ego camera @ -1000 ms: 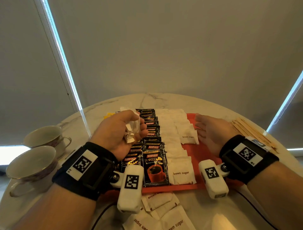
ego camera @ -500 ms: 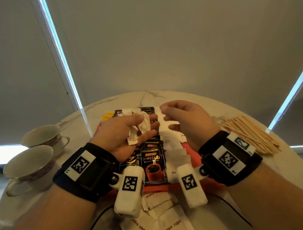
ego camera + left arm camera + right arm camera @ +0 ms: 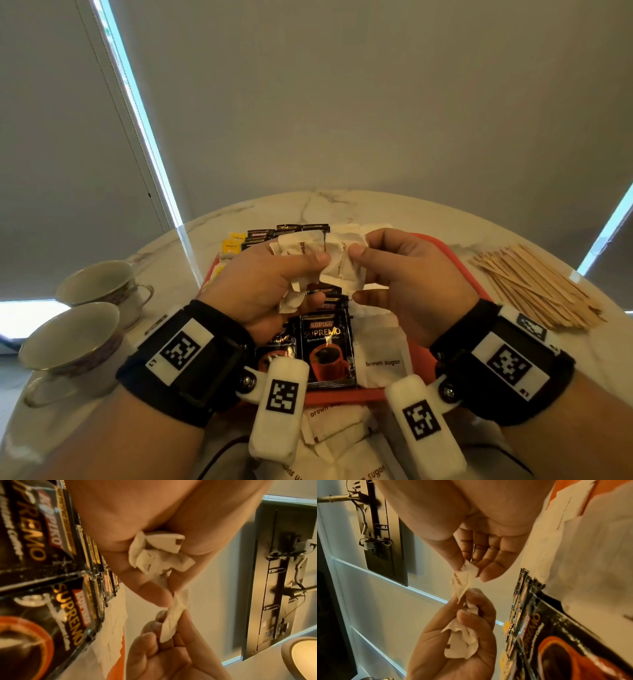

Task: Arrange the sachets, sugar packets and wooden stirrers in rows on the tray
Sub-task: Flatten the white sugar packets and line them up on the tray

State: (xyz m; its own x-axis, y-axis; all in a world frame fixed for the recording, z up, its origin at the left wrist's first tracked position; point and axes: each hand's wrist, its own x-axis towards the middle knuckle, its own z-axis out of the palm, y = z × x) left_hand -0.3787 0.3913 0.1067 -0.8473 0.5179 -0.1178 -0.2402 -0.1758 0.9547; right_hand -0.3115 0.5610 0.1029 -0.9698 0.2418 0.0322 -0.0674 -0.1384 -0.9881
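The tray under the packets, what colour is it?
Orange-red; the tray shows best in the head view.

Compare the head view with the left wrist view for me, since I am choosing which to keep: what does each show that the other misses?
Only the head view shows the wooden stirrers lying on the table right of the red tray, the two teacups at the left, and loose sugar packets in front of the tray. Only the left wrist view shows a dark wall panel with cables. Both show the left hand gripping a bunch of white packets, the right hand pinching one packet, and the Kopiko sachets.
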